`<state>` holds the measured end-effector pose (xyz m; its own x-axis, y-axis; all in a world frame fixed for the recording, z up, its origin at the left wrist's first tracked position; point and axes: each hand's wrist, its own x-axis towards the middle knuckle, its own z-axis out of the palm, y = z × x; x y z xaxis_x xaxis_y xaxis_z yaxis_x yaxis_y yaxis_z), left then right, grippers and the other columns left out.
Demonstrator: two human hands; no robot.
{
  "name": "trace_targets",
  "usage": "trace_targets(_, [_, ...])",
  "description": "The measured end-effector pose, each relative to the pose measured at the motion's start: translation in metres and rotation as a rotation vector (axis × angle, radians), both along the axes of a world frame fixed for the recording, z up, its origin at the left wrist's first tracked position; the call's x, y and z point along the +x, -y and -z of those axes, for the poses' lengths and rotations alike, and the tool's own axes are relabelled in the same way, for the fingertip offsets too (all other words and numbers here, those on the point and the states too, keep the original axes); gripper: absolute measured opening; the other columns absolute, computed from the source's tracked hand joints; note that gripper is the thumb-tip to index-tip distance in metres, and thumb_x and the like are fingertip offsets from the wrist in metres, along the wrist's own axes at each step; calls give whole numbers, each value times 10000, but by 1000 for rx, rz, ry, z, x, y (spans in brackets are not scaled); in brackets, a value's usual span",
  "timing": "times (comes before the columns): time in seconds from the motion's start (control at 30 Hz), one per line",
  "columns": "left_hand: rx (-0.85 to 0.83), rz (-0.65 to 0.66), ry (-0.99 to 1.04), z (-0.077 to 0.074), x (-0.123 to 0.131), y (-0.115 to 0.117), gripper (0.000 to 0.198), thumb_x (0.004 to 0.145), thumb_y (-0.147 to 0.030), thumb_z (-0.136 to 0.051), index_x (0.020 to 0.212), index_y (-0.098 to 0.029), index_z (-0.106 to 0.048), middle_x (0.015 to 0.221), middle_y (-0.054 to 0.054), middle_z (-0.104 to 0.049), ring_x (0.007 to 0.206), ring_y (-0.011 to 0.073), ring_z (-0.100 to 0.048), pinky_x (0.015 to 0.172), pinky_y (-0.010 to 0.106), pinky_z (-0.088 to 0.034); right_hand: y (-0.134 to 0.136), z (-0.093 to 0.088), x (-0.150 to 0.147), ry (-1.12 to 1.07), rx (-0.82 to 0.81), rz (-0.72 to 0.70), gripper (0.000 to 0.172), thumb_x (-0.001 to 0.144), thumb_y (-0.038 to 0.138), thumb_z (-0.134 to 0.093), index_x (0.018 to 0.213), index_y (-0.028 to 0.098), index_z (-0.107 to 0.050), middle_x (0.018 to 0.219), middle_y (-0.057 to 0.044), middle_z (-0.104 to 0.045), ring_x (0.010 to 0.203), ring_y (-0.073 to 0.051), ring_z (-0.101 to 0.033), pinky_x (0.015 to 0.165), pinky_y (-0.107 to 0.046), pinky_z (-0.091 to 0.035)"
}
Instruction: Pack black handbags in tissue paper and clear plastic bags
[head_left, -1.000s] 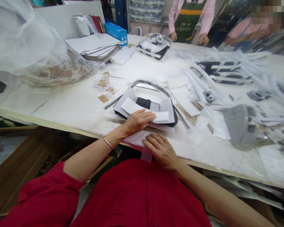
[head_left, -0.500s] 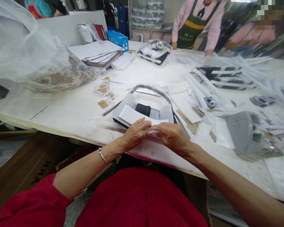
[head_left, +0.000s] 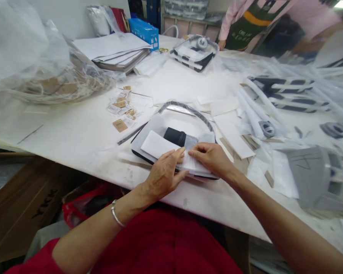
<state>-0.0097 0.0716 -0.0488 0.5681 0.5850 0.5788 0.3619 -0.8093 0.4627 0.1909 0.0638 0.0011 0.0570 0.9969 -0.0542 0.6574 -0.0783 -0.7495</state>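
Note:
A handbag (head_left: 148, 133) lies on the table before me, its arched handle (head_left: 188, 107) wrapped in a clear covering. On top of it are a folded white sheet (head_left: 157, 145), a black buckle-like piece (head_left: 173, 136) and pale thin wrapping (head_left: 207, 137). My left hand (head_left: 167, 173) grips the bag's near edge, fingers over the white sheet and thumb lower down. Just to its right, my right hand (head_left: 213, 158) is closed in a pinch on the thin white wrapping sheet (head_left: 190, 163). The fingertips partly hide what they pinch.
Small brown tags (head_left: 120, 125) lie left of the bag. Stacked boards (head_left: 114, 49) and a blue box (head_left: 144, 33) stand behind. Another wrapped bag (head_left: 193, 55) is farther back. At right are wrapped straps (head_left: 291, 91) and a grey piece (head_left: 311, 175). A person in a green apron (head_left: 248, 26) stands opposite.
My hands, which met at the bag's near edge, have moved slightly apart. My right hand now pinches the wrapping on top, and more of the bag's front shows. The view has shifted.

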Motion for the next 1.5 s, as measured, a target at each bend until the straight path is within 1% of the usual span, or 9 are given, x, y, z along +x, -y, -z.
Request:
trace_targets(0.23, [103, -99, -76, 0, 11, -3, 440, 967, -175, -473, 1395, -167, -372, 1068, 102, -698, 1036, 242, -666, 994, 434, -538, 1, 22, 3, -62, 25, 81, 235, 815, 378, -661, 668, 195, -670, 639, 24, -624, 622, -142, -544, 592, -249, -387])
trace_targets(0.67, [174, 58, -133, -3, 1, -1, 404, 946, -180, -501, 1345, -200, -441, 1172, 133, -614, 1144, 246, -602, 997, 451, -537, -7, 22, -1, -122, -50, 65, 179, 726, 351, -718, 668, 185, -679, 615, 39, -606, 601, -125, -514, 547, -235, -339])
trace_targets(0.8, [266, 108, -157, -1, -5, -2, 359, 928, -148, -535, 1284, -197, -516, 1358, 176, -515, 1254, 269, -541, 1004, 457, -538, -13, 23, 0, -51, -47, 33, 206, 716, 377, -702, 654, 189, -646, 593, 45, -563, 579, -120, -481, 520, -238, -300])
trace_targets(0.97, [312, 127, -138, 2, -8, -1, 323, 919, -103, -526, 1234, -173, -537, 1337, 165, -558, 1341, 276, -473, 1060, 480, -498, -19, 21, 1, 81, -64, 24, 226, 729, 378, -718, 643, 188, -632, 582, 42, -560, 584, -117, -493, 522, -235, -293])
trace_targets(1.17, [286, 119, -198, -1, -5, 1, 213, 939, -206, -555, 1148, -176, -580, 1130, 101, -677, 1093, 221, -644, 1075, 470, -477, -22, 11, -3, 104, -1, 105, 176, 689, 286, -770, 644, 178, -638, 616, 14, -614, 593, -120, -532, 533, -223, -339])
trace_targets(1.23, [288, 105, -209, -1, -4, 2, 240, 938, -259, -579, 1164, -178, -583, 1120, 100, -678, 1089, 226, -644, 1062, 471, -484, -13, 1, 0, 70, 19, 115, 109, 734, 270, -728, 767, 179, -677, 663, 12, -648, 571, -113, -560, 520, -212, -372])
trace_targets(1.33, [311, 98, -193, 0, -3, 3, 285, 939, -287, -592, 1205, -187, -578, 1121, 99, -677, 1097, 231, -639, 1061, 472, -482, 20, -19, 30, -121, 109, 202, 238, 812, 365, -653, 961, 182, -683, 730, -2, -678, 543, -123, -595, 474, -217, -417])
trace_targets(1.4, [334, 95, -166, 1, -2, 3, 284, 942, -283, -586, 1209, -189, -580, 1116, 97, -677, 1082, 228, -640, 1056, 471, -484, 54, -32, 70, -236, 238, 355, 313, 794, 442, -668, 950, 171, -683, 740, -21, -678, 571, -144, -613, 479, -235, -452])
trace_targets(1.5, [392, 103, -134, 2, -2, 2, 264, 954, -260, -556, 1204, -184, -588, 1107, 93, -676, 1056, 227, -640, 1037, 468, -494, 117, -47, 147, -197, 390, 661, 377, 739, 509, -702, 891, 164, -684, 749, -40, -682, 633, -162, -622, 571, -273, -512])
